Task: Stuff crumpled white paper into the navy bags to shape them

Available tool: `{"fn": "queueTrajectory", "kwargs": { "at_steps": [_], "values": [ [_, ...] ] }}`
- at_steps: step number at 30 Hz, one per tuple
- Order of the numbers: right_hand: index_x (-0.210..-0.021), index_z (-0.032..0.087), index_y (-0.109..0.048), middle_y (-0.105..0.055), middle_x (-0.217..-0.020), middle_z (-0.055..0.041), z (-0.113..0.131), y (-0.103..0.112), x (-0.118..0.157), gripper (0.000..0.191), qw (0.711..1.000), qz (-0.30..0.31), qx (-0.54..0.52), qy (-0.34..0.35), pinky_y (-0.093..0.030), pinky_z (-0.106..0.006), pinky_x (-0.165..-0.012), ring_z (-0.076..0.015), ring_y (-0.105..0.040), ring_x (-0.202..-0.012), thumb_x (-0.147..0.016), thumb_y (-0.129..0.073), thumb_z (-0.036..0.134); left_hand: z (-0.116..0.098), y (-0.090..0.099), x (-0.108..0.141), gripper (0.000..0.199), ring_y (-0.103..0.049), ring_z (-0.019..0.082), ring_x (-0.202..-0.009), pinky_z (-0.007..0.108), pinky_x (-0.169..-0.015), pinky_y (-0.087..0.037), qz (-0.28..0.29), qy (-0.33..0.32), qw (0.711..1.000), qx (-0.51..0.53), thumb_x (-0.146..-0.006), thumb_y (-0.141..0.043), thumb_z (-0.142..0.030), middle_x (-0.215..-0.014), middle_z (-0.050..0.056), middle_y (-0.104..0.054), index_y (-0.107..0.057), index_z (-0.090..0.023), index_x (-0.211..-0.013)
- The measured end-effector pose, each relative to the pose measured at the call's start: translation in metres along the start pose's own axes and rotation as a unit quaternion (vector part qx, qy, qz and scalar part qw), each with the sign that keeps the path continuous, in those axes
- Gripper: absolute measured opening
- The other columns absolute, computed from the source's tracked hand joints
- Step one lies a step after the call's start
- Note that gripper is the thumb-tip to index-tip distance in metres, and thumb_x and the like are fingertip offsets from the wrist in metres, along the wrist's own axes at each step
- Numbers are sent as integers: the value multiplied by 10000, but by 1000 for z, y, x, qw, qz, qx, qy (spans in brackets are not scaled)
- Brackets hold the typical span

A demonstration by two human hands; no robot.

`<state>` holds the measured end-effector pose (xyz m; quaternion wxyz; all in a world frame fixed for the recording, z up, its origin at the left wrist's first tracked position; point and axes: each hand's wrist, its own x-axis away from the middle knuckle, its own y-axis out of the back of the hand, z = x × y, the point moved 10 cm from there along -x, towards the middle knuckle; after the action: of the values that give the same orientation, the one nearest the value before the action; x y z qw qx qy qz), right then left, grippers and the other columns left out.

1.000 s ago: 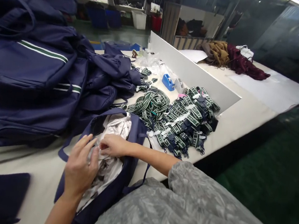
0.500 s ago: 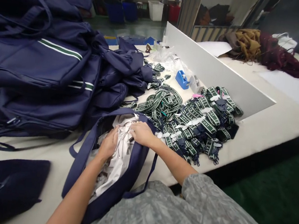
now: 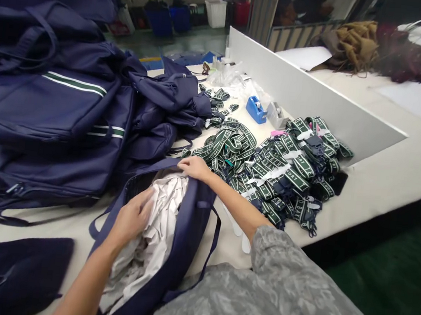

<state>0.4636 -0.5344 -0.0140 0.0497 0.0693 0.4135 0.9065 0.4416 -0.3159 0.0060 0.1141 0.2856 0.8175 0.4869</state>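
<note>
A navy bag (image 3: 192, 225) lies unzipped in front of me on the table, its opening filled with crumpled whitish paper (image 3: 169, 193). At the far end of the opening, my right hand (image 3: 194, 168) is closed on the bag's rim, fingers and thumb pinched over the edge. Inside the left side of the opening, my left hand (image 3: 134, 217) rests against the paper with its fingers stretched out, slightly blurred and not wrapped round anything. A narrow navy strap (image 3: 213, 243) loops off the bag's right side.
Navy bags (image 3: 72, 108) with green and white stripes are piled at left. A flat navy piece (image 3: 14, 272) lies near left. Bundled green lettered straps (image 3: 285, 165) lie at right, with a blue tape dispenser (image 3: 256, 109) behind. A white partition (image 3: 307, 92) stands along the table.
My right hand has moved from the paper to the bag's far rim. My left hand has drawn back toward the lower left, and more of the paper shows.
</note>
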Motion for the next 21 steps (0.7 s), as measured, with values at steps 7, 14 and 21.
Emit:
{"fn": "queueTrajectory", "kwargs": {
  "at_steps": [7,14,21],
  "values": [
    [-828,144,-774,-738,-863,-71,-76,10,-8,234,993,12,-38,-112,-433,-219,-704,-175,-648,-823,-781,-770,373,-50,50,68,416,-426,249,-1410,432,-1197,-337,-214,-75,970,-87,-976,-439,-401,-1514,112,-460,-605,-187,-1291],
    [-689,124,-682,-573,-538,13,-87,-12,-17,264,977,57,-139,-151,-417,-205,-567,-96,-521,-527,-770,-788,353,37,42,35,686,-556,401,-1253,544,-1048,-450,-120,127,976,-129,-921,-445,-460,-1377,254,-558,-401,-69,-1483],
    [-614,151,-514,-450,-481,64,-86,-16,-14,308,952,64,-249,-166,-353,-186,-477,-59,-405,-458,-830,-720,224,47,57,47,464,-694,319,-998,428,-887,-529,-163,85,974,-135,-958,-345,-344,-1116,142,-732,-654,-182,-1264]
  ]
}}
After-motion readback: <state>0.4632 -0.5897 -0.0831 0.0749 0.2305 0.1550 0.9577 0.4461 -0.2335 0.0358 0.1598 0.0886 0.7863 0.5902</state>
